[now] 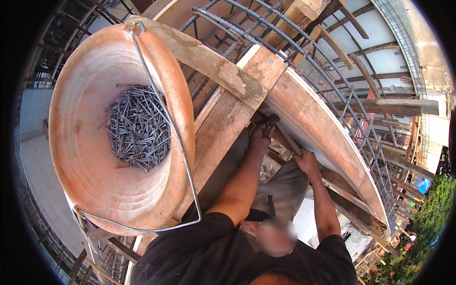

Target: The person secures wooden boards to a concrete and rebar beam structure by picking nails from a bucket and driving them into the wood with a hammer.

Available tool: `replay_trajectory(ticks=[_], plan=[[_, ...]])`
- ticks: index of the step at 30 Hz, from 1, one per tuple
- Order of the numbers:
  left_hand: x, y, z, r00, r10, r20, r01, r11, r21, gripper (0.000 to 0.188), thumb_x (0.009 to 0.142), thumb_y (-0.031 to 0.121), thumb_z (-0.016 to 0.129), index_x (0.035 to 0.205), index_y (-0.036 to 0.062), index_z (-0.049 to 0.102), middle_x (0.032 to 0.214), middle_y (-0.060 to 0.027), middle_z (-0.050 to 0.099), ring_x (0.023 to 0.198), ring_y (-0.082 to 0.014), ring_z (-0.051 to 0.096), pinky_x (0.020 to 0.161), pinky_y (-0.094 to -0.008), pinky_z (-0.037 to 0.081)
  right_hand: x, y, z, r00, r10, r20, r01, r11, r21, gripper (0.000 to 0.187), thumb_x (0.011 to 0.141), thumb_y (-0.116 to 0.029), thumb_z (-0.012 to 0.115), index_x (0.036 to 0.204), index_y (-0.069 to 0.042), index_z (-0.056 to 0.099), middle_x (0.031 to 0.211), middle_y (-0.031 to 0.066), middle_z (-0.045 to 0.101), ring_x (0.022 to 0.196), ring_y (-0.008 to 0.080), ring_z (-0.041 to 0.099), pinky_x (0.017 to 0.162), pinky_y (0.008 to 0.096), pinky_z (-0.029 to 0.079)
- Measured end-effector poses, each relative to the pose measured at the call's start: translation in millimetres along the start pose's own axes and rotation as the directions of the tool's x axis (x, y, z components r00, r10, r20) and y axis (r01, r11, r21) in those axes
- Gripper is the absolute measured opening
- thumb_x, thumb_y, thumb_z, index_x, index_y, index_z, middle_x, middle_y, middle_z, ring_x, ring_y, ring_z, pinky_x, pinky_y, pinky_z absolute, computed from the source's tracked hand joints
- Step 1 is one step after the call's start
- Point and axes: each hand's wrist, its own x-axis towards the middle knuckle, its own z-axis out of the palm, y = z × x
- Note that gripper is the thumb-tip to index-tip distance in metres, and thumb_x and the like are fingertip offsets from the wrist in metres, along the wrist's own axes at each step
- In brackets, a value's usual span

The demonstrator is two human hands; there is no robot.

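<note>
The right hand (308, 164) is closed round the hammer (287, 138), whose long axis slants forward and left below the curved panel's (323, 114) inner edge; its head sits beside the left hand (260, 135), whose grip I can't make out

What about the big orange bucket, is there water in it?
No, the orange bucket has a pile of loose metal nails inside it.

The right grip (308, 166) hides the handle end of the hammer (287, 136).
</note>
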Motion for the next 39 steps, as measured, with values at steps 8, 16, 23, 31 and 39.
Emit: replay_trajectory(ticks=[8, 16, 23, 31, 39], plan=[[0.1, 4.6, 2.2, 0.995, 0.011, -0.103, -0.029, 0.984, -0.178, 0.017, 0.098, 0.007, 0.054, 0.114, 0.0031, 0.058, 0.111, -0.0125, 0.063, 0.109, -0.0316, 0.066, 0.1, -0.05, 0.055, -20.3, -35.8, -23.6, 0.997, 0.081, -0.005, -0.068, 0.873, 0.483, 0.039, 0.084, -0.033, 0.075, 0.105, 0.0, 0.071, 0.095, 0.0253, 0.07, 0.092, 0.0398, 0.069, 0.087, 0.0468, 0.052], [13.1, 3.6, -3.8, 0.994, 0.059, -0.088, -0.056, 0.998, 0.03, 0.015, 0.098, 0.01, 0.055, 0.112, 0.0046, 0.057, 0.109, -0.01, 0.062, 0.104, -0.0312, 0.066, 0.097, -0.0513, 0.056, -5.7, -18.7, -8.7, 0.994, 0.09, 0.064, -0.09, 0.996, -0.001, 0.028, 0.086, -0.028, 0.074, 0.091, -0.001, 0.07, 0.069, 0.0198, 0.065, 0.063, 0.0185, 0.062, 0.066, 0.0367, 0.051], [15.1, -4.4, -10.8, 1.0, 0.015, 0.001, -0.015, 0.999, 0.044, 0.008, 0.093, 0.004, 0.055, 0.099, 0.0057, 0.061, 0.094, -0.0103, 0.065, 0.102, -0.0326, 0.067, 0.095, -0.051, 0.057, -20.0, -37.3, -28.4, 0.985, 0.171, -0.024, -0.141, 0.878, 0.458, 0.027, 0.085, -0.027, 0.073, 0.092, -0.001, 0.07, 0.07, 0.0215, 0.065, 0.064, 0.0234, 0.065, 0.067, 0.0374, 0.052], [11.5, 0.3, -12.0, 0.997, -0.004, -0.072, 0.004, 1.0, -0.006, 0.011, 0.096, 0.006, 0.051, 0.102, 0.0045, 0.06, 0.097, -0.0115, 0.066, 0.1, -0.032, 0.068, 0.095, -0.0492, 0.057, -4.4, -27.6, -22.1, 0.99, 0.114, 0.084, -0.129, 0.971, 0.203, 0.029, 0.084, -0.027, 0.074, 0.097, -0.001, 0.071, 0.074, 0.0228, 0.067, 0.066, 0.0279, 0.068, 0.067, 0.0392, 0.053], [2.6, 0.2, -1.9, 0.998, 0.065, 0.006, -0.065, 0.996, 0.058, 0.011, 0.097, 0.007, 0.05, 0.101, 0.0011, 0.058, 0.097, -0.013, 0.064, 0.106, -0.035, 0.065, 0.099, -0.0545, 0.056, -2.3, 1.5, -4.4, 0.999, 0.043, 0.006, -0.043, 0.988, 0.148, 0.027, 0.084, -0.024, 0.074, 0.096, 0.0, 0.07, 0.071, 0.0191, 0.065, 0.064, 0.0171, 0.059, 0.067, 0.0364, 0.051]])
